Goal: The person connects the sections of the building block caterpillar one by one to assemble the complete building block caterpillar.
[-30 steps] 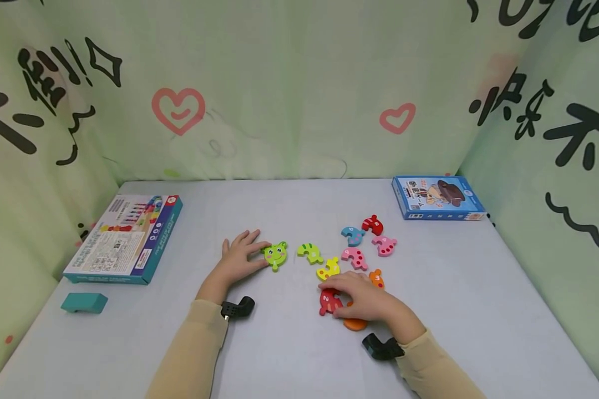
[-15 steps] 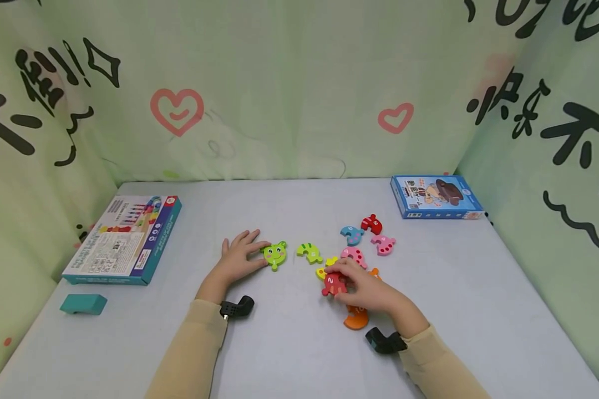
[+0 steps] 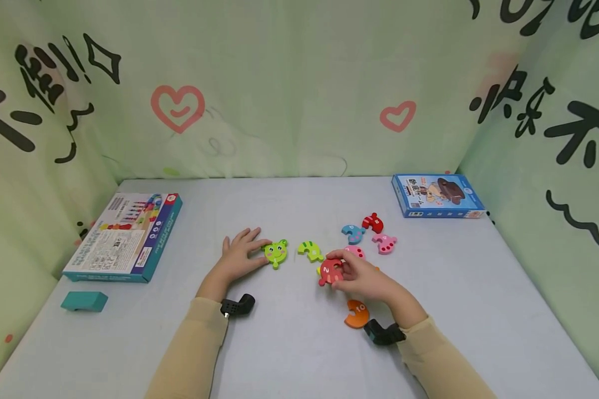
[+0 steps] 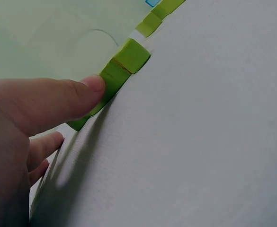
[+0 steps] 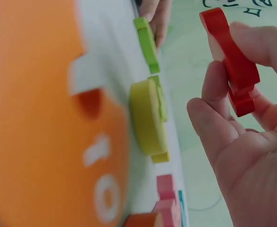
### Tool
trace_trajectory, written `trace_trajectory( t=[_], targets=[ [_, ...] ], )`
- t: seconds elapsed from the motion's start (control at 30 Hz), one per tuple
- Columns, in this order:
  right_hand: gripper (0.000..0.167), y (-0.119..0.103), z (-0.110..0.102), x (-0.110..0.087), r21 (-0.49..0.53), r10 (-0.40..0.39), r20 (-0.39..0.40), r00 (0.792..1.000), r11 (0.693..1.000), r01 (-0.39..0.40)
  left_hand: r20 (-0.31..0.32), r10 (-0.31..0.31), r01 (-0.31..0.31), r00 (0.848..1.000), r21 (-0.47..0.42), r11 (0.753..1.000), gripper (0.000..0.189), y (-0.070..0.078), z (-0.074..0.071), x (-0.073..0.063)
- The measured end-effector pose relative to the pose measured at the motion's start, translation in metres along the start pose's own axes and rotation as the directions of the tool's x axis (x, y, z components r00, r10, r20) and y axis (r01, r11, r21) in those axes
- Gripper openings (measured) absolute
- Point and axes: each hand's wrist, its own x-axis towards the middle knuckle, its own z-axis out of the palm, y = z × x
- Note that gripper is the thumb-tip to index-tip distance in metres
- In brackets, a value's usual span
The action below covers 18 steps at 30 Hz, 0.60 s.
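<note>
My left hand pinches the edge of a green puzzle piece with a smiling face between thumb and index finger. That piece lies on the table. In the left wrist view the thumb presses on its green side. My right hand holds a red puzzle piece numbered 2 by thumb and fingers, raised off the table in the right wrist view. Between the hands lies a green striped piece. A yellow piece is mostly hidden behind the red one in the head view.
An orange piece numbered 10 lies near the right wrist. Blue, red striped and pink pieces lie beyond the right hand. A blue box, a larger flat box and a teal block stand towards the sides.
My right hand has moved away from me with the red piece, lifting it over the yellow piece and uncovering the orange 10 piece. The left hand has stayed in place on the green face piece.
</note>
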Motion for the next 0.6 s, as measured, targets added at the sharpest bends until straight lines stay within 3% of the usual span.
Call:
trace_trajectory(
  t=[0.2,0.4,0.6],
  targets=[
    [0.057,-0.005,0.0,0.01,0.087,-0.062,0.04,0.997,0.995,0.058,-0.003,0.004,-0.004,1.0,-0.005,1.0,0.046,-0.001,0.0,0.0],
    [0.059,-0.012,0.01,0.022,0.098,0.006,0.054,0.999,0.995,-0.012,0.002,0.0,0.001,1.0,-0.014,1.0,0.046,-0.001,-0.001,-0.001],
    [0.063,-0.016,0.022,0.036,0.143,0.017,0.116,0.993,0.989,-0.033,0.001,-0.001,0.001,1.0,-0.007,1.0,0.046,0.002,-0.002,0.0]
  ],
)
